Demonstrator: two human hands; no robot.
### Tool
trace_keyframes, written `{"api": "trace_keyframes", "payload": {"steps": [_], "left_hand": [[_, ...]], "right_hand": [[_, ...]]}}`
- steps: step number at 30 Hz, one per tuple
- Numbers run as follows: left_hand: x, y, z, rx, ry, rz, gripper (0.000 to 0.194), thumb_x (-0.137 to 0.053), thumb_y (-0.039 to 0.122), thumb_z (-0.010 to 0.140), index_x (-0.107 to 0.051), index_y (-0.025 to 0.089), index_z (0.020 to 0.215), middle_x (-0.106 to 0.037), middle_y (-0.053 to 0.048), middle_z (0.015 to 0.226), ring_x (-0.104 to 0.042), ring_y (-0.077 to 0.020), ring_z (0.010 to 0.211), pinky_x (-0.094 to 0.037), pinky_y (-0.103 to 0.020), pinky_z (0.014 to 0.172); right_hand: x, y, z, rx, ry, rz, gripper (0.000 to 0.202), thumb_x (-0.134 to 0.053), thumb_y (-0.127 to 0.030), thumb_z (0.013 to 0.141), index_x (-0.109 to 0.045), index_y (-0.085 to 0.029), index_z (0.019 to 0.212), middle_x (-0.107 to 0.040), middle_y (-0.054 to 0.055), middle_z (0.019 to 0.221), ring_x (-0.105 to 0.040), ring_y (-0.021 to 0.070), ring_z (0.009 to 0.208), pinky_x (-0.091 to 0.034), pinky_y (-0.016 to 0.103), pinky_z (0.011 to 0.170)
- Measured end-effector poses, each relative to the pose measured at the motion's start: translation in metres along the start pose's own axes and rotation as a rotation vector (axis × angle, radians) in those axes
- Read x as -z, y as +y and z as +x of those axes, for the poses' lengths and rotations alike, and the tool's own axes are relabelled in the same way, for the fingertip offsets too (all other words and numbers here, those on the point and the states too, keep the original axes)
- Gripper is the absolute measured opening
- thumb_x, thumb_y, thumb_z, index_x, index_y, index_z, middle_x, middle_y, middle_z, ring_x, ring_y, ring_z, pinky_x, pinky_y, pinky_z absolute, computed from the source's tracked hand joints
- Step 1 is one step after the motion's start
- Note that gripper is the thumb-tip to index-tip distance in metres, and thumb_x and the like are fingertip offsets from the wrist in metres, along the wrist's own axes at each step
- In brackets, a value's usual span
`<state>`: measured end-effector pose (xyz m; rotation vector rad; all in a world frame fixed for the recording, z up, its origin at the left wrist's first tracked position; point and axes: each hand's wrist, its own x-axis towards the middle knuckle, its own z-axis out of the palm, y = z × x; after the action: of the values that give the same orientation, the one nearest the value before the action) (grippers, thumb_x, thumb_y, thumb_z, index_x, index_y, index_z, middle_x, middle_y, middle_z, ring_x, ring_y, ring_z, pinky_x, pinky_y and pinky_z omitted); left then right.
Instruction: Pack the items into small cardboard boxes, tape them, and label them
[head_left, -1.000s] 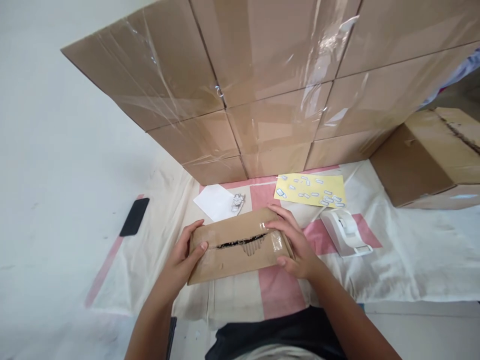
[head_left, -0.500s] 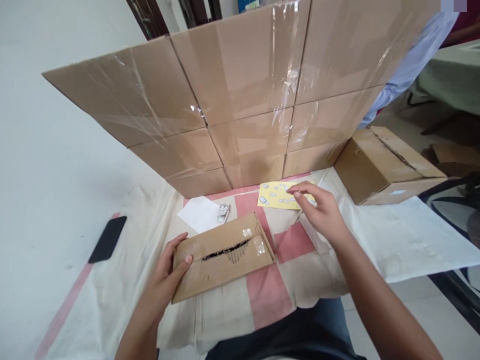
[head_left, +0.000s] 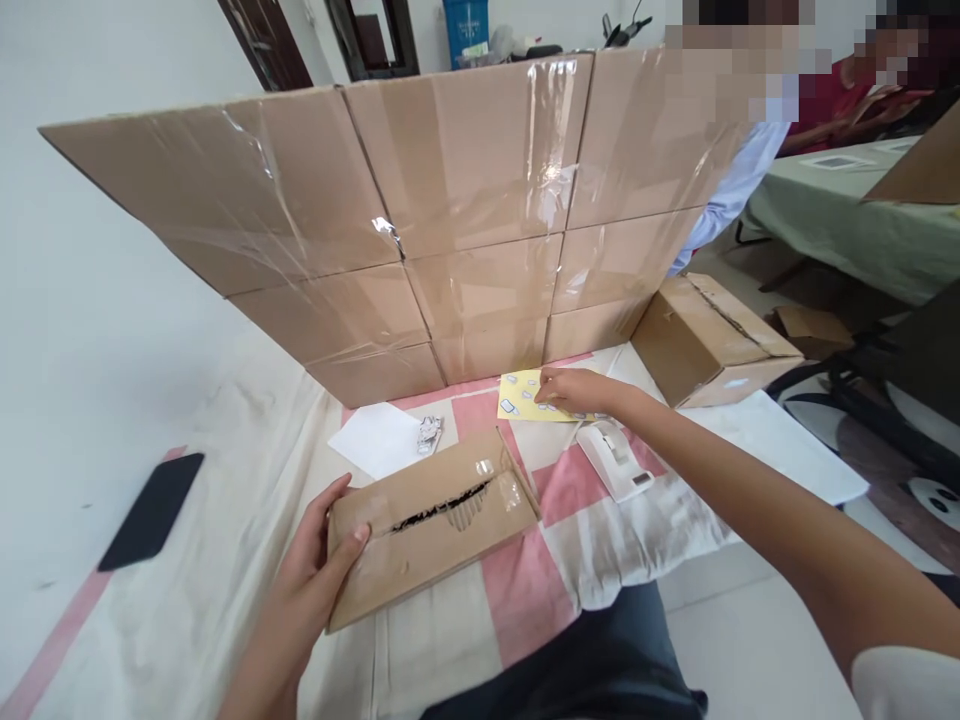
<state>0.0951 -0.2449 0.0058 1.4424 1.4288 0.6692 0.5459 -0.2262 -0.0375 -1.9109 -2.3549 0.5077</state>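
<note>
My left hand (head_left: 319, 555) grips the left end of a flat cardboard box (head_left: 420, 580), thumb on top and fingers along its far side. The box has a dark, ragged slit in its upper face and bits of clear tape. Over a yellow sheet (head_left: 506, 408) dotted with small white-and-blue shapes is my right hand (head_left: 576, 390), its fingertips pinched together at the sheet's surface. Whatever lies between those fingertips is too small to make out. Just below the right wrist stands a white tape dispenser (head_left: 616, 465). Behind the box lie white paper (head_left: 375, 440) and a crumpled silvery piece (head_left: 430, 435).
A tall taped cardboard panel (head_left: 480, 270) rises behind the checked cloth (head_left: 525, 590). At right are a larger carton (head_left: 712, 345) and a white sheet (head_left: 795, 450). A black phone-like slab (head_left: 154, 510) lies far left. Other people sit beyond the panel.
My right hand has moved left and down onto the yellow sheet, uncovering the tape dispenser. My left hand keeps hold of the box. The view has shifted, showing more of the room behind.
</note>
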Motion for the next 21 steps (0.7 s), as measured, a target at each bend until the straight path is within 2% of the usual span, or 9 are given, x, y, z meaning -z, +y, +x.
{"api": "trace_keyframes", "payload": {"steps": [3, 7, 9, 15, 21], "left_hand": [[0.0, 0.0, 0.0, 0.001, 0.013, -0.002, 0.074, -0.069, 0.066, 0.081, -0.049, 0.034, 0.146, -0.059, -0.004, 0.138, -0.059, -0.0284, 0.123, -0.051, -0.034, 0.098], [-0.001, 0.002, -0.001, 0.023, 0.016, -0.014, 0.075, -0.069, 0.066, 0.08, -0.049, 0.035, 0.145, -0.057, -0.004, 0.142, -0.059, -0.0296, 0.124, -0.052, -0.036, 0.099], [-0.001, 0.003, -0.001, 0.03, 0.019, -0.009, 0.075, -0.07, 0.067, 0.08, -0.05, 0.035, 0.144, -0.055, -0.004, 0.144, -0.059, -0.0302, 0.125, -0.052, -0.036, 0.1], [-0.001, 0.004, 0.0, 0.054, 0.014, 0.0, 0.075, -0.07, 0.067, 0.08, -0.049, 0.036, 0.145, -0.055, -0.004, 0.145, -0.057, -0.0308, 0.129, -0.052, -0.037, 0.101], [0.0, 0.0, 0.002, 0.045, 0.01, 0.004, 0.076, -0.07, 0.067, 0.08, -0.049, 0.036, 0.145, -0.056, -0.003, 0.143, -0.057, -0.0308, 0.129, -0.051, -0.037, 0.103]], "right_hand": [[-0.001, 0.0, -0.004, 0.002, -0.009, -0.002, 0.037, -0.064, -0.012, 0.088, -0.079, -0.028, 0.117, -0.068, 0.008, 0.123, -0.069, 0.0185, 0.089, -0.044, 0.025, 0.069], [0.004, 0.007, -0.011, -0.021, 0.061, 0.011, 0.037, -0.055, -0.011, 0.094, -0.076, -0.023, 0.121, -0.067, 0.01, 0.128, -0.068, 0.0221, 0.105, -0.047, 0.027, 0.082], [0.007, 0.015, -0.018, -0.044, 0.085, 0.016, 0.039, -0.051, -0.01, 0.095, -0.076, -0.02, 0.123, -0.066, 0.011, 0.127, -0.067, 0.0226, 0.107, -0.047, 0.028, 0.085], [0.001, 0.03, -0.035, -0.055, 0.029, 0.026, 0.035, -0.055, -0.016, 0.094, -0.078, -0.026, 0.118, -0.066, 0.009, 0.109, -0.065, 0.0178, 0.08, -0.044, 0.026, 0.071], [-0.007, 0.029, -0.035, -0.018, -0.002, 0.057, 0.044, -0.055, -0.01, 0.09, -0.077, -0.03, 0.122, -0.063, 0.007, 0.112, -0.063, 0.0164, 0.083, -0.039, 0.024, 0.07]]}}
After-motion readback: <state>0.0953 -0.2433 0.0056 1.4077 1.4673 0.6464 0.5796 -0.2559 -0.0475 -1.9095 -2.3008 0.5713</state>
